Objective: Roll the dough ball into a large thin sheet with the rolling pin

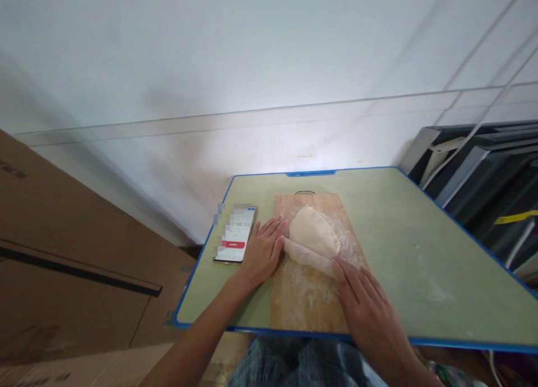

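Observation:
A pale, flour-dusted rolling pin (310, 256) lies slantwise across the near part of a flattened piece of dough (313, 230). The dough rests on a wooden cutting board (309, 305) dusted with flour. At the pin's left end is my left hand (265, 247), its fingers over the tip and pointing forward. My right hand (365, 297) covers the opposite end, lower down and near the board's right edge. Both palms hide the pin's tips, and part of the dough's near edge lies beneath the pin.
A phone (246, 230) showing a timer lies left of the board on the blue-edged, pale green table (403, 235). Cardboard (75, 252) stands at the left. Dark flat panels (496, 174) lean by the right edge. A white wall (252, 67) rises behind.

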Tool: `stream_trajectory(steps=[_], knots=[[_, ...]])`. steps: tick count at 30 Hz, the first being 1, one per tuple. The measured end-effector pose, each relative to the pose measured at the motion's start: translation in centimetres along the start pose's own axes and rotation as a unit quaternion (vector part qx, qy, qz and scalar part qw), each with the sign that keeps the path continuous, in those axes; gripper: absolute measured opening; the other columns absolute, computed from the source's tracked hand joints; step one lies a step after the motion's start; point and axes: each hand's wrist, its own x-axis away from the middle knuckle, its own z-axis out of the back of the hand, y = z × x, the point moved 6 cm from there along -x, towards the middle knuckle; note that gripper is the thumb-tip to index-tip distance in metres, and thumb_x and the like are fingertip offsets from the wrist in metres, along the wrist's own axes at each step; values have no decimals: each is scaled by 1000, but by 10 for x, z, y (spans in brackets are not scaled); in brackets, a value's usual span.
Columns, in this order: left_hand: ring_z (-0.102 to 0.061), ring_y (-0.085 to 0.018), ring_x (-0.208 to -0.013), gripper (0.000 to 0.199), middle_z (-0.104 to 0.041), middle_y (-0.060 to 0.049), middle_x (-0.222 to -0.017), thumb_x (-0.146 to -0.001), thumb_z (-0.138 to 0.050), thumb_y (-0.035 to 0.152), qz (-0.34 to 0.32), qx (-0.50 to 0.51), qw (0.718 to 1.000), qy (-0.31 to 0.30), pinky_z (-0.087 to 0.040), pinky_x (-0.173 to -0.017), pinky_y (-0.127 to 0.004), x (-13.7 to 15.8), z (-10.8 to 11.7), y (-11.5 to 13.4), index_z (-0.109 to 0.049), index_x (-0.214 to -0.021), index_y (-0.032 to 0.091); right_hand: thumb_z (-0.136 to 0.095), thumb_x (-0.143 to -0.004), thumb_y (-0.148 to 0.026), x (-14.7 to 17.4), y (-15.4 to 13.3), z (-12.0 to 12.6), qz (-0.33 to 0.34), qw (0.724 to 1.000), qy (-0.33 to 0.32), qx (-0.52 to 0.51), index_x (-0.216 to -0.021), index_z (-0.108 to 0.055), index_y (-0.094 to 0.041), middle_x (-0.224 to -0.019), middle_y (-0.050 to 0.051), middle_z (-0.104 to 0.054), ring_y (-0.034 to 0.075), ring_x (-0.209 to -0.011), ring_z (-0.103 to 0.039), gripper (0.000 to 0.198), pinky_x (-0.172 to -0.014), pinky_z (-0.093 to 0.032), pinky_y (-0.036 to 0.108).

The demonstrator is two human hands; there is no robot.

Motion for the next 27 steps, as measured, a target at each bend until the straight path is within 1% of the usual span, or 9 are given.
stream_trajectory(steps=[3,7,9,12,15,18,23,25,27], knots=[[-33,-15,-133,45,-40,-4,-143,-97,-21,29,-2,10,1000,16,-25,-112,-42,17,3,0,-40,-136,19,-34,-77,-1,7,-3,3,22,1000,10,-5,-126,-46,-3,-126,19,-56,28,-118,-50,50,-93,-46,43],[-35,-17,-132,44,-43,-7,-141,-96,-27,33,8,-6,1000,18,-30,-110,-42,39,7,2,-40,-135,18,-33,-79,-2,4,7,5,54,998,17,-32,-127,-47,-11,-126,13,-57,23,-120,-48,51,-95,-45,41],[-36,-19,-131,45,-44,-8,-140,-95,-31,35,16,-23,1000,3,-29,-109,-44,46,9,6,-40,-135,18,-34,-81,-3,-4,15,5,80,996,16,-38,-124,-51,-13,-118,12,-62,21,-112,-55,48,-91,-48,39],[-39,-22,-130,44,-46,-9,-138,-94,-33,37,20,-41,998,-40,-24,-110,-49,50,13,16,-41,-133,18,-36,-80,-1,-22,26,3,123,992,1,-15,-112,-59,-12,-99,10,-69,19,-89,-64,41,-78,-54,33],[-41,-22,-128,45,-49,-10,-136,-93,-37,35,19,-44,996,-78,-20,-112,-50,50,15,28,-41,-133,17,-38,-80,0,-47,41,-4,146,989,-24,-4,-109,-60,-17,-100,8,-68,18,-90,-63,40,-79,-52,33],[-38,-23,-131,50,-43,-11,-140,-90,-42,31,26,-48,994,-95,-23,-111,-47,45,13,35,-35,-137,15,-40,-84,-4,-78,58,-15,187,980,-67,-29,-109,-61,-18,-105,8,-67,18,-94,-61,36,-84,-48,35],[-34,-25,-133,55,-35,-12,-145,-87,-42,23,63,-63,991,-102,-31,-108,-42,35,6,33,-30,-140,13,-52,-85,-20,-132,79,-42,198,948,-213,-127,-102,-65,-19,-103,8,-67,20,-99,-60,21,-90,-43,40],[-36,-25,-131,55,-35,-12,-145,-88,-39,21,77,-60,989,-110,-33,-107,-41,33,3,29,-29,-141,12,-57,-81,-20,-150,84,-51,172,929,-263,-195,-113,-60,-20,-117,7,-63,20,-110,-56,32,-94,-42,37],[-38,-24,-131,54,-35,-11,-145,-90,-36,19,82,-56,989,-112,-34,-106,-40,32,2,25,-27,-142,12,-55,-82,-25,-164,90,-61,110,921,-286,-240,-126,-52,-22,-129,6,-56,18,-116,-52,44,-97,-41,35]])
